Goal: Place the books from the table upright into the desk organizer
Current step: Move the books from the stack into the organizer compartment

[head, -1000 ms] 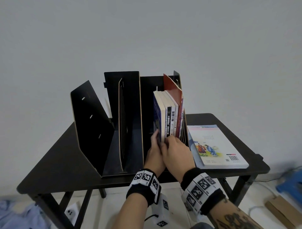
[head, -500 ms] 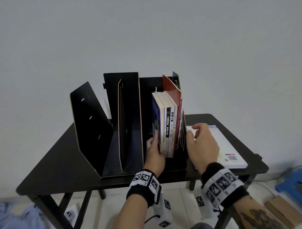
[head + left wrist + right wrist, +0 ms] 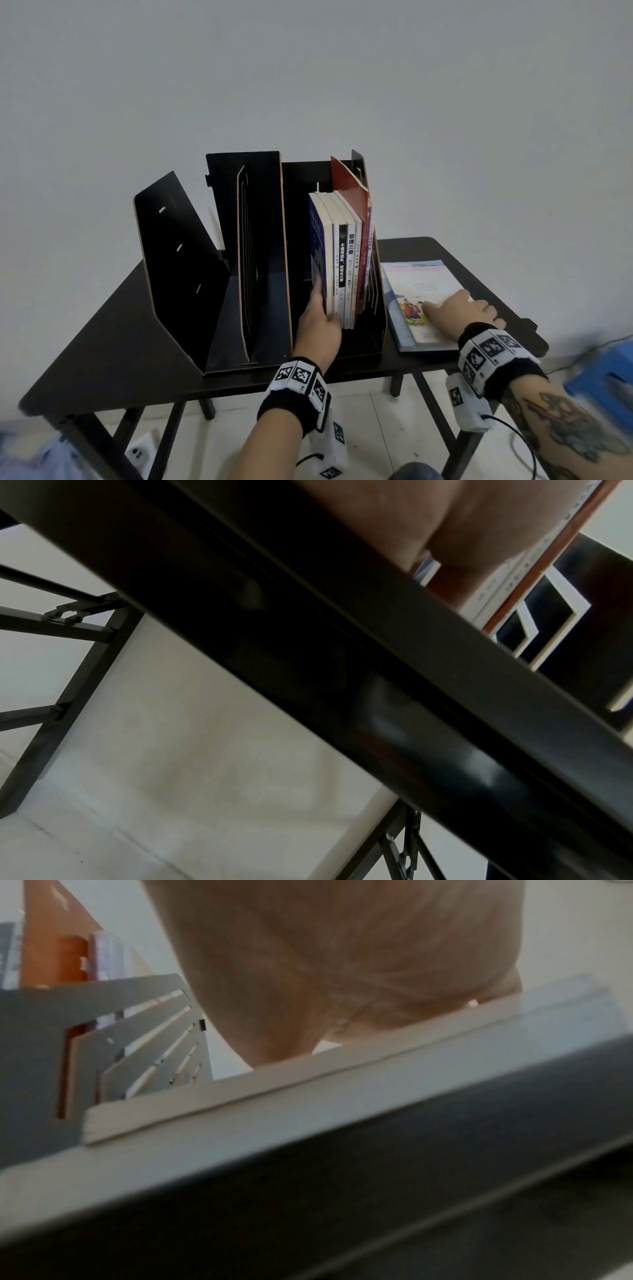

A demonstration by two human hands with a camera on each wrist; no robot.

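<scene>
A black desk organizer [image 3: 246, 222] stands on the black table [image 3: 102, 342]. Several books [image 3: 346, 260] stand upright in its right compartment, a red cover tallest at the back. My left hand [image 3: 318, 318] presses straight fingers against the blue cover on the left of that row, its thumb at the foot of the spines. One pale illustrated book [image 3: 421, 277] lies flat on the table just right of the organizer. My right hand [image 3: 459, 308] rests palm down on its cover, fingers spread. The right wrist view shows the palm [image 3: 342, 961] above the book's edge [image 3: 240, 1093].
The organizer's left side panel [image 3: 174, 267] slants outward over the table's left half. A blue stool [image 3: 609, 370] stands on the floor at the right, beside a cable. A white power strip [image 3: 138, 452] lies under the table's left side.
My right hand left the upright books, swung right and came down flat on the lying book. My left hand stayed against the blue book.
</scene>
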